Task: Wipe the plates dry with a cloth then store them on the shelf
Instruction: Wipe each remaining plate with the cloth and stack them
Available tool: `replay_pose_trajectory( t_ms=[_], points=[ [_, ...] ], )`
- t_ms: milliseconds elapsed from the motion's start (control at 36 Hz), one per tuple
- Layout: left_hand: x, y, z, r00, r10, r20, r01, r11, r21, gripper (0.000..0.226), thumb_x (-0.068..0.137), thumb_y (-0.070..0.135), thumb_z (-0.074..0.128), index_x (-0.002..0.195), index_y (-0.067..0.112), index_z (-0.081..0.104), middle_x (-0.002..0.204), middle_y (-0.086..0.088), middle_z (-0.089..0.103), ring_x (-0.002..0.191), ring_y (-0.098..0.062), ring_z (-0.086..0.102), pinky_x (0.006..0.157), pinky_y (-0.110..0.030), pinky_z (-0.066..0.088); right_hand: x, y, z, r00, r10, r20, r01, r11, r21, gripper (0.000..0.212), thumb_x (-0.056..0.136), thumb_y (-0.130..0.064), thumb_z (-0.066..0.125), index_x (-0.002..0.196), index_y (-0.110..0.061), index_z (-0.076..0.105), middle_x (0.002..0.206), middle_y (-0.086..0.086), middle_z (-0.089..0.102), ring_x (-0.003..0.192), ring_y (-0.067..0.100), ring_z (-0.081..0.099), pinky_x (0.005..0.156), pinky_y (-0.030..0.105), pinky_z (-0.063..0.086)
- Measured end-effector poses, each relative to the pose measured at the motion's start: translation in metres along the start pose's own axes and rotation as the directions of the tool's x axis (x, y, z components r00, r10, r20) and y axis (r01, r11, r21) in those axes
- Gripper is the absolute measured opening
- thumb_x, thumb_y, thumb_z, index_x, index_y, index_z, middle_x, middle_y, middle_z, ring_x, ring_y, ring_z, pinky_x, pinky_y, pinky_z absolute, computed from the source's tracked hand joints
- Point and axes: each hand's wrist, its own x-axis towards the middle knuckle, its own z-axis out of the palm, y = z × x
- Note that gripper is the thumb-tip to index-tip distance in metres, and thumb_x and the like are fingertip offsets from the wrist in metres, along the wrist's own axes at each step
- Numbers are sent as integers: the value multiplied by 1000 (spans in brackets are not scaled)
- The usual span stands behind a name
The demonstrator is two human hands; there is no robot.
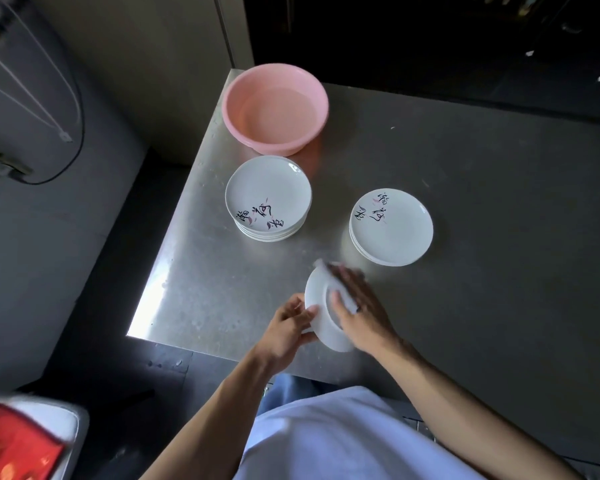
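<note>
A white plate (321, 322) is held tilted on edge above the front of the metal table (465, 202). My left hand (286, 327) grips its left rim. My right hand (359, 310) presses a white cloth (343, 299) flat against the plate's underside; the hand is blurred. A stack of several white plates with black writing (267, 192) stands behind, left of centre. A lower stack of the same plates (394, 230) sits to the right.
A pink basin (238, 98) stands at the table's far left corner. The table's left edge drops to a dark floor. A red and white object (21, 441) lies at the lower left. A dark recess fills the background.
</note>
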Motion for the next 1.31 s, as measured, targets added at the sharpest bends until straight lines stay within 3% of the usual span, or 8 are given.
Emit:
replay_pose_trajectory(
  t_ms=[111, 278, 444, 639, 806, 972, 1167, 1306],
  points=[
    [2, 7, -2, 1000, -1, -14, 0, 1000, -31, 27, 79, 15, 64, 105, 22, 64, 104, -3, 70, 93, -21, 69, 80, -41, 58, 7, -2, -2, 811, 582, 59, -575, 775, 263, 74, 97, -62, 24, 157, -19, 28, 153, 12, 42, 141, 30, 37, 117, 41, 32],
    [2, 25, 2, 1000, 8, 19, -11, 986, 167, 23, 100, 8, 62, 121, 10, 71, 104, -5, 78, 91, -18, 73, 75, -32, 59, -11, -28, -5, 982, -188, 10, 181, 961, 210, 52, 107, -27, 38, 155, -39, 24, 162, -3, 30, 153, 14, 18, 123, 26, 13],
    [1, 20, -5, 999, -43, -9, 44, 988, 146, 28, 99, 8, 63, 126, 12, 71, 108, -7, 76, 96, -19, 72, 80, -38, 61, 3, -15, -6, 941, 332, 62, -338, 924, 176, 63, 100, -56, 22, 158, -33, 21, 162, 0, 30, 147, 16, 26, 123, 39, 18],
    [-3, 21, -3, 999, -3, 34, -2, 987, 164, 31, 84, 13, 73, 116, 12, 74, 109, -11, 77, 99, -23, 72, 85, -42, 60, -16, -22, 3, 932, -358, 57, 359, 934, 0, 47, 107, -33, 35, 150, -15, 45, 162, 0, 31, 153, 22, 20, 124, 41, 16],
    [-2, 16, -4, 1000, -26, 7, 26, 1000, 17, 48, 76, 13, 70, 124, 14, 66, 109, -7, 73, 98, -22, 68, 83, -40, 57, -3, -27, 3, 794, 593, -133, -511, 770, 383, 83, 91, -74, 15, 144, -18, 46, 129, 13, 57, 123, 33, 54, 104, 42, 43],
    [-1, 27, -1, 1000, 23, 11, -25, 983, 184, 18, 98, 9, 63, 111, 14, 74, 104, -9, 77, 90, -22, 71, 76, -33, 58, -14, -47, 0, 980, -191, -51, 197, 965, 172, 48, 107, -29, 33, 155, -27, 35, 160, -4, 34, 150, 21, 26, 123, 36, 18],
    [-2, 29, -6, 1000, -24, 3, 23, 982, 185, 28, 99, 10, 63, 124, 16, 73, 108, -5, 77, 95, -16, 72, 75, -31, 59, -1, -27, 4, 947, 320, -21, -313, 938, 145, 56, 106, -44, 29, 159, -27, 20, 163, 0, 26, 150, 14, 18, 124, 37, 15],
    [-2, 27, -8, 1000, -7, 19, 3, 982, 189, 21, 96, 4, 66, 113, 13, 75, 105, -8, 78, 94, -20, 73, 78, -33, 58, -19, -38, 9, 981, -193, 24, 191, 979, 67, 49, 108, -33, 33, 154, -20, 37, 162, 3, 31, 153, 22, 17, 124, 35, 14]
  ],
)
